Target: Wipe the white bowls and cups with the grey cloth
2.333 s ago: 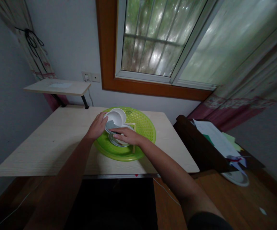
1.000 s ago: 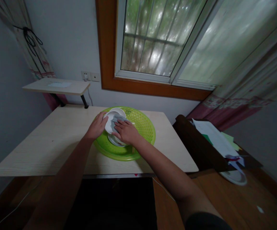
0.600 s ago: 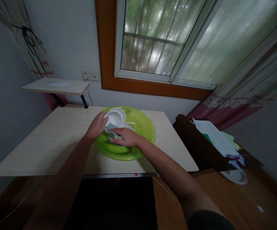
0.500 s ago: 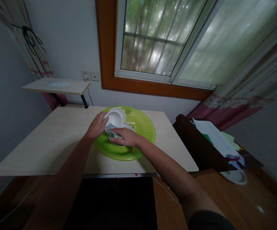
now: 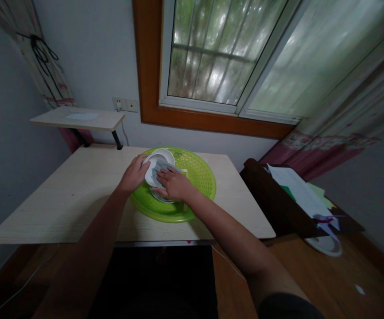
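My left hand (image 5: 134, 174) grips the left rim of a white bowl (image 5: 151, 173), which is tilted towards me. A grey cloth (image 5: 160, 168) lies against the inside of that bowl, pressed there under the fingers of my right hand (image 5: 173, 183). Behind it sits a second white bowl (image 5: 165, 153). Another bowl (image 5: 160, 195) shows partly below my right hand, most of it covered. All of these are in a round green plastic basket (image 5: 203, 177) with a perforated wall. A thin pale yellow frame-like piece (image 5: 185, 172) stands partly hidden behind my right hand.
The basket rests on a light wooden table (image 5: 79, 195). A small raised shelf (image 5: 79, 118) with a paper on it stands at the back left. To the right is a dark brown piece of furniture (image 5: 271, 204) holding papers (image 5: 294, 190). A window (image 5: 218, 53) is behind.
My right hand has moved the grey cloth from the bowl's near rim up into its inside, and the cloth is now spread flatter. My left hand keeps its grip on the rim.
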`<move>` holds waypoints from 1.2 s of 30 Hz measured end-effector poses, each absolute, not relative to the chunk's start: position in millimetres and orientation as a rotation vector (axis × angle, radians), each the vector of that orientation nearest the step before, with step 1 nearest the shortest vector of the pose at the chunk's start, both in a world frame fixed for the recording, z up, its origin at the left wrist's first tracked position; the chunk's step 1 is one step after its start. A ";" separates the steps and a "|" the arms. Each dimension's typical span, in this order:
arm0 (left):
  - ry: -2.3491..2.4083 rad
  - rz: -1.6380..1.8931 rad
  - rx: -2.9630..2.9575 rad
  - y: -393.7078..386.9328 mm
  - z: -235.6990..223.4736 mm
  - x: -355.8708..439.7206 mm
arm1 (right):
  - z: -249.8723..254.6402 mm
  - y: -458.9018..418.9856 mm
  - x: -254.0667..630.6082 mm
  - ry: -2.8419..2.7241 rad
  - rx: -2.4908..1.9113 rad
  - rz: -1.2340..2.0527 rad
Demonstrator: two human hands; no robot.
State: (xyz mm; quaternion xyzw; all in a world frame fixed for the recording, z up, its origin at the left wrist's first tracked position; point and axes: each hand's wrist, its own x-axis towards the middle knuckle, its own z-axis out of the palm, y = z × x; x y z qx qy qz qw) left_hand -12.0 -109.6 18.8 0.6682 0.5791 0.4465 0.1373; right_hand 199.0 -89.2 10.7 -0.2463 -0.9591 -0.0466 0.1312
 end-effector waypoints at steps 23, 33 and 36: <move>1.619 1.238 1.767 -105.0 24.0 -14.5 | 17.4 -83.4 199.7 -2.720 -0.702 -0.420; 1.285 0.948 1.652 -96.6 36.7 -32.9 | 31.3 -84.4 207.8 -2.758 -0.608 -0.413; 1.169 0.913 1.522 -88.8 46.9 -37.4 | 35.0 -81.3 211.1 -2.763 -0.512 -0.522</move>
